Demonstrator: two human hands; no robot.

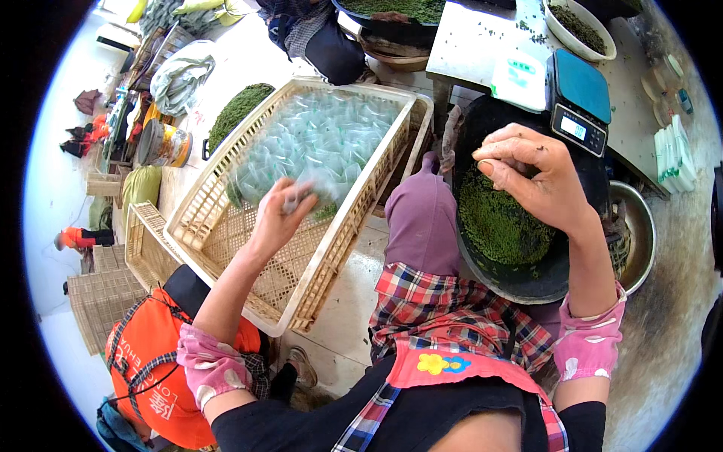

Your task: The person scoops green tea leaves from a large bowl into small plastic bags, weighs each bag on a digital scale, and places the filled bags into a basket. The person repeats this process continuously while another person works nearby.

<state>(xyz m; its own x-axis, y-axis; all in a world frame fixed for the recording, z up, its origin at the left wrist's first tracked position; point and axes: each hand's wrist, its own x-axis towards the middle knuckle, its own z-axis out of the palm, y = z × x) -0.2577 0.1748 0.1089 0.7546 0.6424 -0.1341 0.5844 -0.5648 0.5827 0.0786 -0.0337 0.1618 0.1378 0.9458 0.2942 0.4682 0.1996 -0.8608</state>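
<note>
My left hand (284, 213) is over the near edge of many small clear plastic bags (316, 135) in a cream plastic crate (339, 248). The hand is blurred, with its thumb and fingers around part of a clear bag. My right hand (522, 169) is raised above a black tub (559, 288) that holds small green plant pieces (502, 220). Its fingers curl towards the thumb; whether something small is between them cannot be told. Beyond this hand, a digital scale (582, 93) rests on the table beside a stack of flat white bags (518, 82).
A metal bowl (649, 248) stands right of the tub. A white basin (610, 45) with dark plant pieces sits on the table (463, 45). A co-worker in an orange vest (152, 361) is close at my left; another person's dark-clothed legs (333, 51) are beyond the crate.
</note>
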